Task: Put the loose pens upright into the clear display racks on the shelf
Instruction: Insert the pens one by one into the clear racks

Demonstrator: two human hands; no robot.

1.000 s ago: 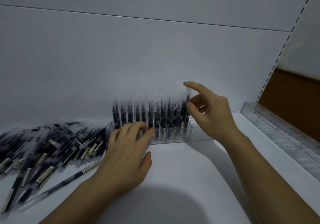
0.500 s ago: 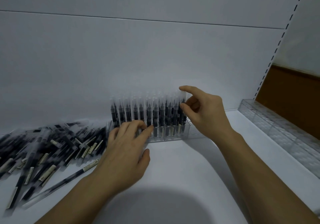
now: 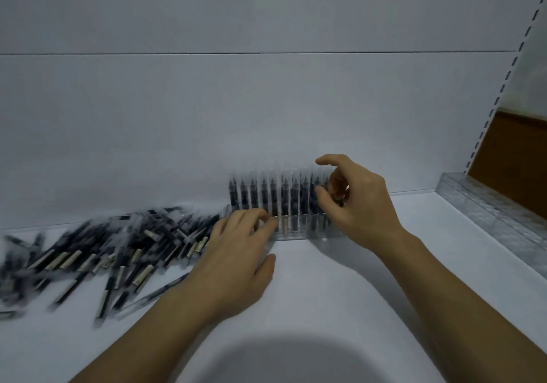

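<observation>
Well, loose pens [image 3: 118, 252] are light, slippery: pinch the middle. Left hand [image 3: 236, 264] lies flat on rack [image 3: 296, 236]; right hand [image 3: 361, 202] curls, hold unclear

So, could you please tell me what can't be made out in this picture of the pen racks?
All in the head view:
1. Whether the right hand pinches a pen: its own fingers and blur cover that spot.
2. Right end of the clear rack: behind the right hand.
3. The loose pens: blurred, labels unreadable, pile cut by the left edge.
4. The second rack: cut off by the right edge.
</observation>
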